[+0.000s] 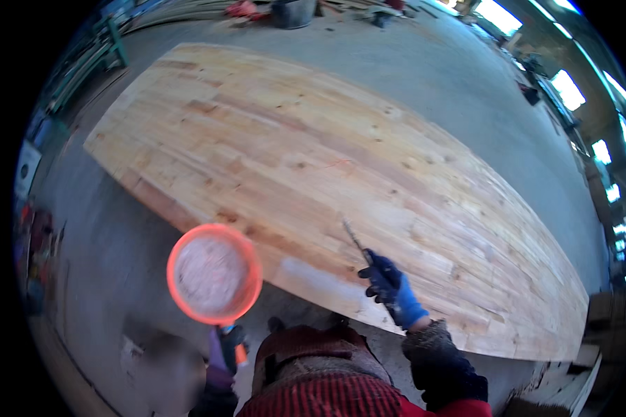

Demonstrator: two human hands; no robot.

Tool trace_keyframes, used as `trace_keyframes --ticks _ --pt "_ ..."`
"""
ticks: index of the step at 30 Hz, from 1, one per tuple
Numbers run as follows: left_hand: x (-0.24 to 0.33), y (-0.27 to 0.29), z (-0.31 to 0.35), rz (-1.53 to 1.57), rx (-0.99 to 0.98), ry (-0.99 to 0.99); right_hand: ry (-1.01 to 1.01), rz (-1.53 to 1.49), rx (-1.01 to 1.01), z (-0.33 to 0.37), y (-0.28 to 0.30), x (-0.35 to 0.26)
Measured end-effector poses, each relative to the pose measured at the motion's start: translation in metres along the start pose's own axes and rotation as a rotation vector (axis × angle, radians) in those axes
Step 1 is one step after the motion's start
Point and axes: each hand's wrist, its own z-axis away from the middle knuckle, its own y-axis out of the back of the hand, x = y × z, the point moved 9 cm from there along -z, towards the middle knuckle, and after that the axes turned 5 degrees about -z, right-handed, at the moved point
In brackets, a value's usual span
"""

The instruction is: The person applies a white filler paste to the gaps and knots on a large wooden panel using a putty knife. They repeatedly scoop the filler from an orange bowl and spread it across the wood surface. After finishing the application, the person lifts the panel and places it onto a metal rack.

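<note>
My left hand, in a dark glove, is closed round the handle of an orange plastic dipper. The dipper holds a pale, pinkish paste or powder; which one I cannot tell. It hangs at the near left edge of a large wooden panel. Over the panel's near part, my right hand in a blue and black glove grips a thin tool, apparently a scraper seen edge-on. The tool's tip points forward and left, and whether it touches the wood is unclear.
Around the panel lies a grey concrete floor. A dark bucket stands beyond it. At the far left is a green metal frame. Wooden boards sit at the lower right, and a blurred grey shape fills the lower left.
</note>
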Motion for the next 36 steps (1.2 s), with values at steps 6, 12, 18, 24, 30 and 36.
trace_keyframes --ticks 6,12,18,24,30,36 --pt "0.078 -0.139 0.015 -0.066 -0.153 -0.217 -0.072 -0.112 -0.280 0.019 -0.041 -0.034" --pt "0.121 -0.213 0.043 -0.315 -0.128 -0.312 -0.190 -0.236 -0.344 0.006 -0.036 -0.049" --pt "0.085 -0.325 0.041 -0.478 -0.106 -0.340 -0.141 -0.342 -0.317 -0.029 0.069 -0.021" --pt "0.085 -0.365 0.038 -0.542 -0.193 -0.199 -0.120 -0.502 -0.385 -0.039 0.101 -0.018" --pt "0.074 -0.380 0.012 -0.198 -0.309 -0.038 -0.134 -0.480 -0.399 -0.048 0.130 -0.041" --pt "0.063 -0.357 -0.017 -0.096 -0.161 0.120 -0.043 -0.539 -0.178 -0.098 0.231 -0.046"
